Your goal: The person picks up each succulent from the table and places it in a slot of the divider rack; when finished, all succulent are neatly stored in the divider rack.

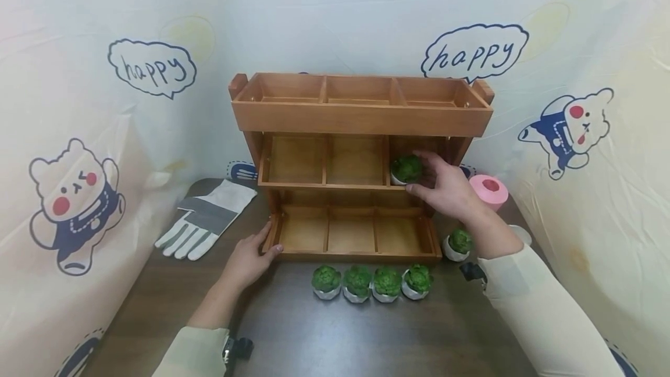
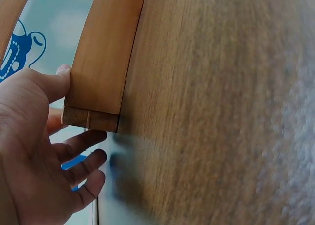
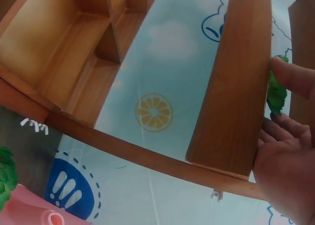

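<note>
Right hand (image 1: pixel 445 188): fingers grip a plant (image 1: pixel 407 169) inside the rack's (image 1: pixel 361 121) right middle compartment; side approach probably suits the low headroom above the fingers. Left hand (image 1: pixel 250 259): thumb and index finger pinch the rack's lower corner, presumably steadying it. Four plants (image 1: pixel 357 285) on the table (image 1: pixel 293 336), right of the left fingers, likely lined up for reach.

The three-tier wooden shelf (image 1: pixel 356 159) stands upright, the left hand (image 1: pixel 252 258) gripping its lower left corner. In the right hand (image 1: pixel 451 188), a leafy green plant (image 1: pixel 406 169) in a white pot sits leaves up, at the middle tier's right compartment, by its front left corner.
</note>
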The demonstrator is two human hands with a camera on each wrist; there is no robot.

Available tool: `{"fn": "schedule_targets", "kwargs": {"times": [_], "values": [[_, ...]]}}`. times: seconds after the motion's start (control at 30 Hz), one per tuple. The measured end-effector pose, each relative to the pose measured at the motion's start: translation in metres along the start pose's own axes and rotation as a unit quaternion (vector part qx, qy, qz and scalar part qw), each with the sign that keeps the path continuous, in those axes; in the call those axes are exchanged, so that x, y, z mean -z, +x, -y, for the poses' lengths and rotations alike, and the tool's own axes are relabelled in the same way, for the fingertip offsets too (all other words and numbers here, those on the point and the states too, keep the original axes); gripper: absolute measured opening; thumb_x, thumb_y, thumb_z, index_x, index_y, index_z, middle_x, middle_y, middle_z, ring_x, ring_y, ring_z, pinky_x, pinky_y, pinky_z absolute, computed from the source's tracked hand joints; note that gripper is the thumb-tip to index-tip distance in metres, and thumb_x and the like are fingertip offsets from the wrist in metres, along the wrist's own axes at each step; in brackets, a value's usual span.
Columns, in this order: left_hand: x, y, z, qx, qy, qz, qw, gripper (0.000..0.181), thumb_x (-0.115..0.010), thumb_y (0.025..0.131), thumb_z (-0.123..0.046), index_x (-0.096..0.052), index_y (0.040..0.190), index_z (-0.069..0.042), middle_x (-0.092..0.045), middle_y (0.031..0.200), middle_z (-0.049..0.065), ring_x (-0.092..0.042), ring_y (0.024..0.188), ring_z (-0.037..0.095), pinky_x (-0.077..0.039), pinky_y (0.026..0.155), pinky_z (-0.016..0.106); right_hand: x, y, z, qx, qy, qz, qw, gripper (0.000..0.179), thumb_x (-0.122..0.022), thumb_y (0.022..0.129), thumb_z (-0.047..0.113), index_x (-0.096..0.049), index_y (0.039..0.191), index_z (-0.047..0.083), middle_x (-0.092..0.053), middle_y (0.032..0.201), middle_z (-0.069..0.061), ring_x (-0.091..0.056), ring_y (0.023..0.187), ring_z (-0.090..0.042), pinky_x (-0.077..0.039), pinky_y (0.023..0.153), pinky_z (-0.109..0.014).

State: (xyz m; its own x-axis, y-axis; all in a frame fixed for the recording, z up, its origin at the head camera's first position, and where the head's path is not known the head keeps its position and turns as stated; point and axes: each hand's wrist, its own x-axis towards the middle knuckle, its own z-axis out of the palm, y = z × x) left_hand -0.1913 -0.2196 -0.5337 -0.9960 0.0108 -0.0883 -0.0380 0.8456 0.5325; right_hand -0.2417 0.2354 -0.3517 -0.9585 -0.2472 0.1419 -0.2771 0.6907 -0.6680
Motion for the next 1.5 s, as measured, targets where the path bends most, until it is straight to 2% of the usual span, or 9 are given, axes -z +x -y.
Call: {"fn": "schedule_targets", "kwargs": {"times": [0.57,0.8,0.93,1.07,1.17,1.3,1.5], "values": [[0.001,0.0,-0.001,0.002,-0.013,0.003,0.9999,0.081,-0.063,0.101,-0.05,-0.029,0.165,-0.015,-0.042,0.156,0.031,-0.038,0.143,0.053,-0.033,0.113,0.07,0.007,-0.01,0.0,-0.019,0.047,-0.007,0.9987,0.077,-0.081,0.091,0.026,-0.041,0.156,0.018,-0.053,0.152,-0.011,-0.057,0.134,-0.035,-0.048,0.108,-0.056],[0.0,0.0,0.0,0.007,-0.015,0.005,0.9998,0.082,-0.063,0.1,-0.052,-0.029,0.165,-0.016,-0.042,0.157,0.031,-0.038,0.144,0.053,-0.033,0.113,0.07,0.009,-0.016,-0.004,0.005,0.08,-0.01,0.9967,0.077,-0.083,0.091,0.024,-0.042,0.155,0.012,-0.053,0.151,-0.013,-0.058,0.134,-0.034,-0.046,0.11,-0.053],[0.0,0.001,0.0,0.005,-0.017,0.006,0.9998,0.082,-0.063,0.1,-0.052,-0.029,0.165,-0.015,-0.042,0.156,0.031,-0.038,0.143,0.053,-0.034,0.112,0.07,0.01,-0.022,-0.006,-0.001,0.107,-0.023,0.994,0.076,-0.083,0.09,0.022,-0.043,0.154,0.011,-0.055,0.15,-0.012,-0.059,0.133,-0.032,-0.047,0.11,-0.051],[0.0,0.001,0.0,0.005,-0.021,0.005,0.9998,0.082,-0.064,0.1,-0.052,-0.03,0.165,-0.015,-0.041,0.157,0.031,-0.038,0.144,0.053,-0.033,0.113,0.07,0.01,-0.026,-0.006,-0.003,0.128,-0.039,0.991,0.073,-0.083,0.091,0.021,-0.045,0.153,0.011,-0.058,0.147,-0.009,-0.061,0.131,-0.028,-0.049,0.108,-0.045],[0.001,0.001,0.0,0.004,-0.024,0.004,0.9997,0.081,-0.064,0.1,-0.051,-0.031,0.165,-0.015,-0.041,0.157,0.032,-0.037,0.144,0.054,-0.032,0.113,0.07,0.008,-0.03,-0.007,0.017,0.13,-0.049,0.9902,0.071,-0.082,0.091,0.02,-0.046,0.151,0.009,-0.06,0.145,-0.01,-0.062,0.129,-0.028,-0.05,0.106,-0.041],[0.002,0.001,0.0,0.002,-0.024,0.006,0.9997,0.081,-0.065,0.1,-0.05,-0.031,0.165,-0.015,-0.041,0.156,0.032,-0.037,0.143,0.054,-0.032,0.113,0.071,0.007,-0.036,-0.011,0.035,0.115,-0.067,0.9905,0.068,-0.083,0.091,0.018,-0.049,0.149,0.01,-0.062,0.143,-0.01,-0.064,0.127,-0.028,-0.05,0.103,-0.032],[0.0,0.002,0.0,0.01,-0.026,0.01,0.9996,0.083,-0.063,0.099,-0.055,-0.03,0.165,-0.016,-0.04,0.157,0.031,-0.036,0.144,0.054,-0.032,0.113,0.071,0.006,-0.046,-0.015,0.035,0.104,-0.084,0.9904,0.064,-0.083,0.09,0.018,-0.052,0.147,0.014,-0.063,0.141,-0.011,-0.066,0.124,-0.025,-0.05,0.097,-0.019]]}}
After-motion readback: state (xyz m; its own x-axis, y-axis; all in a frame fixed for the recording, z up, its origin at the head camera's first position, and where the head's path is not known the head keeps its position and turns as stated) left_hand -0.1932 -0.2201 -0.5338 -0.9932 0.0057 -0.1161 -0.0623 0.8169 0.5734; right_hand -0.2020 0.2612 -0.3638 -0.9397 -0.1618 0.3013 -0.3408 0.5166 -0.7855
